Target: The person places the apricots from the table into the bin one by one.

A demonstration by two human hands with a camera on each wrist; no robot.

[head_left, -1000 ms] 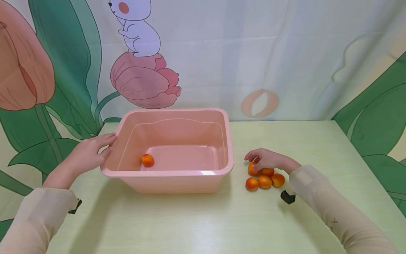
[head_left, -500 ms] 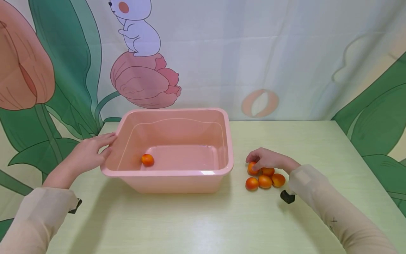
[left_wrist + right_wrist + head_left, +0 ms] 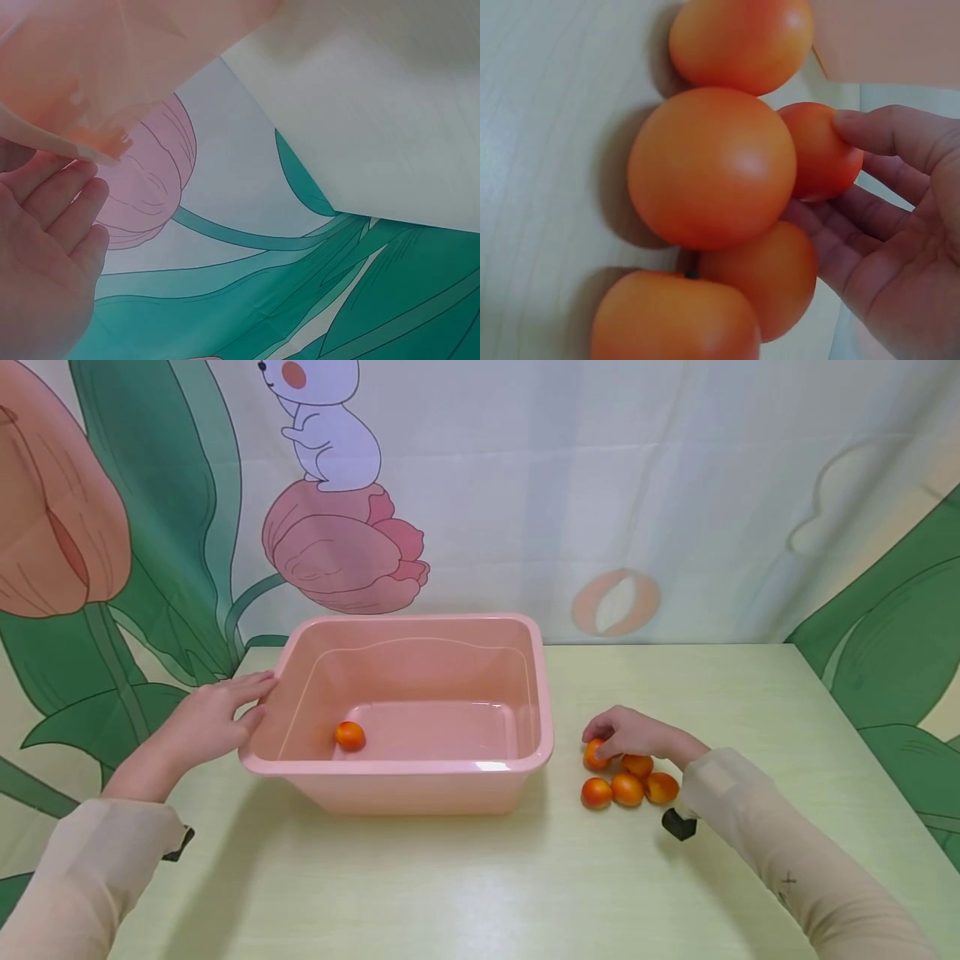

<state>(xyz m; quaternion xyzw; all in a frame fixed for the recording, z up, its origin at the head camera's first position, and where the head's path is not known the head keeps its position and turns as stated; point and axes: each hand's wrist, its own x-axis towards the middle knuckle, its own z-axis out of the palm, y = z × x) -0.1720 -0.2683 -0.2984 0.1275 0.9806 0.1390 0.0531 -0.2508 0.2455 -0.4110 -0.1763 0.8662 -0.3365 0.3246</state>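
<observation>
My left hand (image 3: 210, 722) rests against the left rim of a pink plastic basin (image 3: 420, 768), fingers fairly straight and fingertips at the edge. From the left wrist, that hand (image 3: 52, 247) shows its palm, with fingertips right at the basin's lip. At the right, my right hand (image 3: 630, 732) pinches an orange-red tomato (image 3: 596, 755). In the right wrist view the thumb presses one side of this tomato (image 3: 821, 154), and fingers curl behind it. Close beside it on the table lie several more tomatoes (image 3: 627, 789). One tomato (image 3: 350, 736) lies inside the basin, toward its left.
The pale wooden table (image 3: 480, 877) ends at the back against a printed curtain (image 3: 720, 510) with tulips and a white animal. Black wrist devices (image 3: 679, 824) show below the cuffs. The basin's right wall stands a short way left of the tomatoes.
My right hand has closed its fingers on one tomato and drawn it slightly left, away from its neighbour. Two others have shifted slightly right. My left hand and the basin stay put.
</observation>
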